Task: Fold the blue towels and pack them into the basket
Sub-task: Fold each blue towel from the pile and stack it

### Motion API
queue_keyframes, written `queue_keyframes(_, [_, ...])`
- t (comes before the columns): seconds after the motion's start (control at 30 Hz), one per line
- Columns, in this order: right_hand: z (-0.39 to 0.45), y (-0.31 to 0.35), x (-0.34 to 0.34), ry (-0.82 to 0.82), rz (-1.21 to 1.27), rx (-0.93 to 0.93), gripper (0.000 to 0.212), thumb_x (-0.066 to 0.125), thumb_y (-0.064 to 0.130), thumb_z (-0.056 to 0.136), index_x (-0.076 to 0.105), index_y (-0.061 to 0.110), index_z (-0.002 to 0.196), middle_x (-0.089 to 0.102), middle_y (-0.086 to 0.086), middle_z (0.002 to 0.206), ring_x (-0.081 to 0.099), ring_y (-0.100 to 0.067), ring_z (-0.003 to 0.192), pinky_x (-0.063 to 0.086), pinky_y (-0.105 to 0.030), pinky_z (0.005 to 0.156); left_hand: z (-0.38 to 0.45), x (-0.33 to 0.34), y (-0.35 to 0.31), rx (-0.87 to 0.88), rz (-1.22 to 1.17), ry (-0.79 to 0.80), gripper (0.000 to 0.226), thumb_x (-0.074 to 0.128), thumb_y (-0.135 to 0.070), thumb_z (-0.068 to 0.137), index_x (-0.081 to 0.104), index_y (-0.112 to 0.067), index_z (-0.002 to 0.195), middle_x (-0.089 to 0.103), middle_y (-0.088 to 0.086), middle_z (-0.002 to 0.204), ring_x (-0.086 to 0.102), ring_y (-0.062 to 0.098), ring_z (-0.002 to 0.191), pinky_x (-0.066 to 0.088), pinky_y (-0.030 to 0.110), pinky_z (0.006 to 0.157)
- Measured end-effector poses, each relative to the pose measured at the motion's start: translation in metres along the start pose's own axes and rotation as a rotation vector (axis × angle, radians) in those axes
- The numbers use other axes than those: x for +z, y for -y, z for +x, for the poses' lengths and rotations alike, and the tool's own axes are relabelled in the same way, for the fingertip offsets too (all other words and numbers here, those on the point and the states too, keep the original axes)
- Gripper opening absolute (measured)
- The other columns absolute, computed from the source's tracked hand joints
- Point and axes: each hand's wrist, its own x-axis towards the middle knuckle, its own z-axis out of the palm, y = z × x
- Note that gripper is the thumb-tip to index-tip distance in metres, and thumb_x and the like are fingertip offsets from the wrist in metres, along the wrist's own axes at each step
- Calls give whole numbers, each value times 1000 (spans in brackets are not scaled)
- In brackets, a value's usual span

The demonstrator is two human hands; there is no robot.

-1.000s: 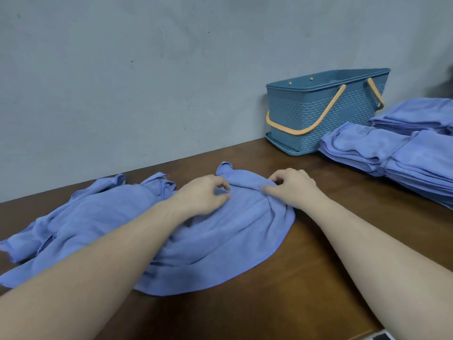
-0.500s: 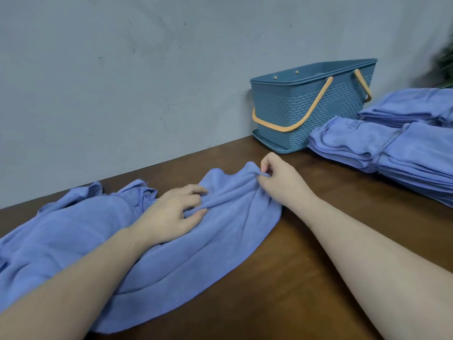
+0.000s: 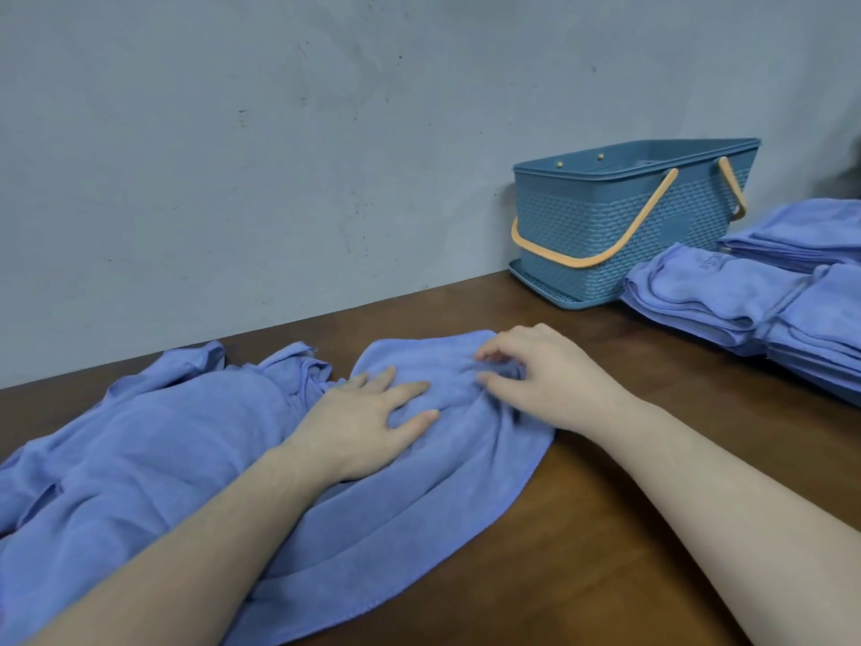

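Grey wall (image 3: 233, 179) behind brown wooden table (image 3: 629, 529), one head view only. Loose blue towel (image 3: 419, 529) lies rumpled on the table near the front, its left part running into a second crumpled blue cloth (image 3: 140, 435); where one ends and the other starts is hard to tell, and the left edge is cut off by the frame. Left hand (image 3: 368, 421) rests flat on the towel, fingers straight and spread, holding nothing. Right hand (image 3: 545, 370) sits at the towel's far edge with fingers curled, pinching a bunched fold; the fingertips are slightly blurred. One blue basket (image 3: 605, 235) with two orange handles stands at the wall, well apart from the hands; little of its inside shows. Folded towels (image 3: 745, 296) sit in about three stacks just right of the basket, cut off at the right edge, count per stack unreadable. Versus half a second ago: left hand has gone from gripping cloth to lying flat, right hand has shifted its pinch toward the towel's middle.
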Motion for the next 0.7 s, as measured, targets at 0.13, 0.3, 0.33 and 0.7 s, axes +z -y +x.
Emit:
queue_keyframes(0.13, [-5,13,6,238,-185,-59,41,55,65,89,61,45,125,61,24,121,47,-4,112,42,-35,100,4,-5,-2,-26,-48,25,59,31,-75,91,40,-51,144,33,-7,159,24,21,149,26,41,118])
queue_keyframes(0.3, [9,-4,1,-137,-161,327,43,46,57,95,59,36,131,53,10,140,43,-23,132,35,-43,109,17,-3,3,-27,-312,-137,64,24,-81,84,56,-26,82,58,-11,114,42,9,132,27,45,112])
queue_keyframes(0.33, [9,-10,-1,-58,-215,414,46,48,57,95,55,36,136,48,8,146,38,-24,136,31,-43,110,18,-4,3,-60,-393,-164,62,24,-76,91,55,-23,78,62,-10,116,44,9,132,21,47,117])
queue_keyframes(0.7, [6,-2,7,146,13,255,12,66,33,86,56,37,81,58,15,89,51,-12,92,41,-33,86,33,-1,18,-318,-568,-346,33,58,-22,93,61,-26,126,62,-9,128,54,14,125,40,25,95])
